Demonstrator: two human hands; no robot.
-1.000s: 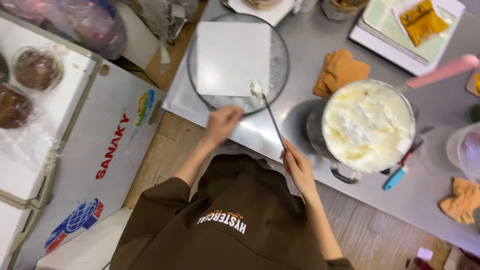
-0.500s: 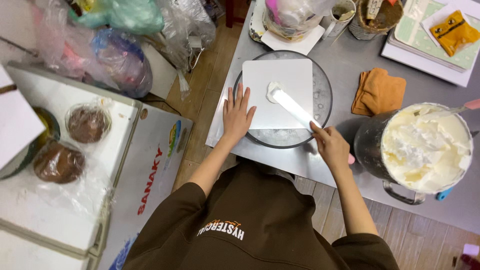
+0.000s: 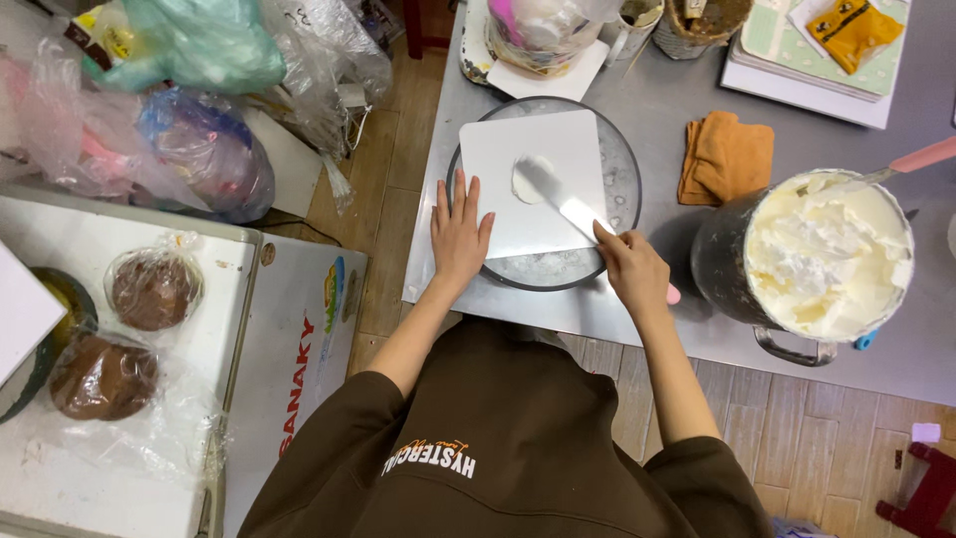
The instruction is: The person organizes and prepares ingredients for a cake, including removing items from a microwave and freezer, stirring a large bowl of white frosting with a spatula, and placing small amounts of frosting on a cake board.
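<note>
A white square board [image 3: 538, 214] lies on a round metal turntable [image 3: 622, 169] on the steel table. My left hand [image 3: 458, 231] rests flat, fingers spread, on the turntable's left rim and the board's edge. My right hand [image 3: 632, 269] grips a palette knife [image 3: 563, 199] by its pink handle. The blade lies across the board, its tip in a small dab of white cream [image 3: 528, 179].
A large pot of white cream [image 3: 827, 254] with a pink-handled tool in it stands at the right. An orange cloth [image 3: 727, 159] lies behind it. Wrapped brown cakes [image 3: 154, 289] sit on a white chest freezer [image 3: 299, 339] at the left, plastic bags [image 3: 199, 149] beyond.
The view has shifted right and down. My left hand went from hovering to lying flat on the turntable's edge. The knife carried cream onto the board and now presses it there.
</note>
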